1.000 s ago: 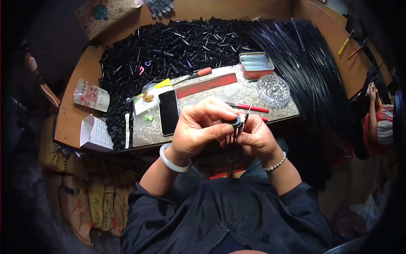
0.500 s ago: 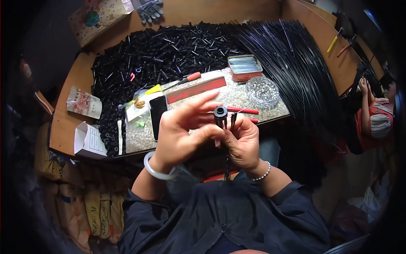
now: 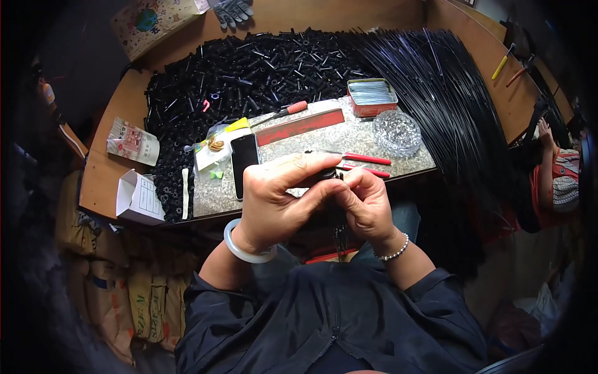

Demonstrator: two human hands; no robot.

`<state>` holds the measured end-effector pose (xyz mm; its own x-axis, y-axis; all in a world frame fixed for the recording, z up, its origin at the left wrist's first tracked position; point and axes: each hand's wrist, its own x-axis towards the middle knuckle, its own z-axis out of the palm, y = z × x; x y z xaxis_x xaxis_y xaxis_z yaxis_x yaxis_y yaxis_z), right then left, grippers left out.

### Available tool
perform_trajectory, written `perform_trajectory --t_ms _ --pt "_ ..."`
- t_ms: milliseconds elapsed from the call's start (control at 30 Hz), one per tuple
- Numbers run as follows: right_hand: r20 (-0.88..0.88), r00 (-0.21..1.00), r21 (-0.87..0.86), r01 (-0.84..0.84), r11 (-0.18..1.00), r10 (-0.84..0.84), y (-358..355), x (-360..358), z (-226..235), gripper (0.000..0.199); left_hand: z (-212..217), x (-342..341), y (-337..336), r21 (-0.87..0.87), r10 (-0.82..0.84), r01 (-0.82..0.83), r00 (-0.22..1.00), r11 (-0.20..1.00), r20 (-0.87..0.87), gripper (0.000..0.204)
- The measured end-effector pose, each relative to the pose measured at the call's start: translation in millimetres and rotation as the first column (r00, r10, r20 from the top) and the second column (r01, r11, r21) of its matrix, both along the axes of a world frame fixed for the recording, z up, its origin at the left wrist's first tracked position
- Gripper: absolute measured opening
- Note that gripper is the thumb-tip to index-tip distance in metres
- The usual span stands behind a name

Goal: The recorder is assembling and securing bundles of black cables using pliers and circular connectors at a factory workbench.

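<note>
My left hand (image 3: 277, 196) is closed around a black cylindrical plastic part (image 3: 320, 177), most of it hidden by the fingers. Close against it, my right hand (image 3: 369, 209) pinches thin black pieces, and the two thumbs nearly meet. Below the fingers, thin dark strands (image 3: 339, 240) hang toward my lap. Just beyond my hands, a red-handled tool (image 3: 367, 158) lies on the speckled work surface (image 3: 299, 138). To the left of it rests a black phone (image 3: 245, 163).
Black tubular parts (image 3: 249, 75) are heaped at the back, long black rods (image 3: 448, 93) at the right. A tin of thin metal pins (image 3: 372, 96) stands by a clear round dish (image 3: 397, 134). A screwdriver (image 3: 293, 109), an opened white box (image 3: 140, 196) and another person (image 3: 560, 168) are also around.
My left fingers have folded down over the black cylindrical part, whose round end showed earlier. The part has tipped over sideways. The whole view has shifted slightly.
</note>
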<state>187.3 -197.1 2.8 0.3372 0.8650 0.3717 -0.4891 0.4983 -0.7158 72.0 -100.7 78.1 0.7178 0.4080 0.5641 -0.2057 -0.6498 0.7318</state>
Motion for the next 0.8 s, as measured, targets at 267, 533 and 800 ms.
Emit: perform_trajectory --t_ms 267,533,800 --pt "0.107 0.981 -0.196 0.182 0.963 -0.164 -11.4 0.6 12.9 0.007 1.0 7.7 -3.1 -0.088 0.01 -0.018 0.996 0.996 -0.088 0.029" --pt "-0.048 0.998 -0.01 0.038 0.999 -0.038 -0.9 -9.4 -0.9 0.014 -3.7 -3.4 -0.3 -0.018 -0.09 0.088 0.992 0.996 -0.094 0.018" --pt "0.236 0.851 -0.184 -0.434 0.882 0.468 0.3 13.8 -20.9 0.042 2.9 6.6 -12.6 -0.065 -0.121 0.115 0.988 0.991 -0.099 0.046"
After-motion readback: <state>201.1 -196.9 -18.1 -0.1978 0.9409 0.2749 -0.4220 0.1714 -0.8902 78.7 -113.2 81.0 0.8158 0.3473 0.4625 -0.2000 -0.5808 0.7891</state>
